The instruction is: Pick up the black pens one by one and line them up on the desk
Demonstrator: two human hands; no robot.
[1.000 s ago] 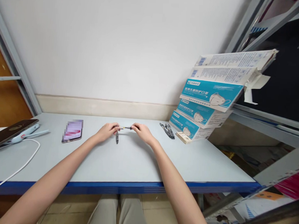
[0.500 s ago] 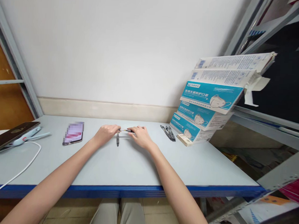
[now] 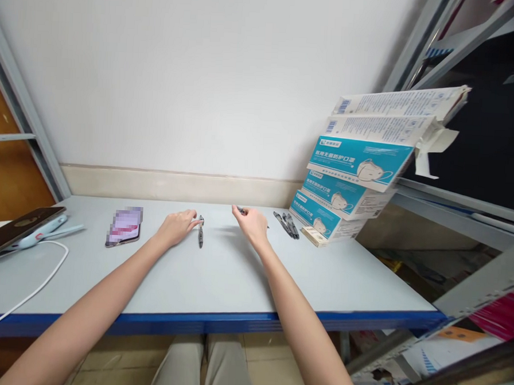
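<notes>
Right hand up, left hand down at the pen!
From the head view, your right hand clamps a slim dark piece; your left hand meets the pen mid-tabletop, its grip unclear. Grouped pens lie right, by the boxes; these two lie outside that group.

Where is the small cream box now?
In the head view, the cream box is on the right, beside the pen pile, at the mask boxes' foot.
</notes>
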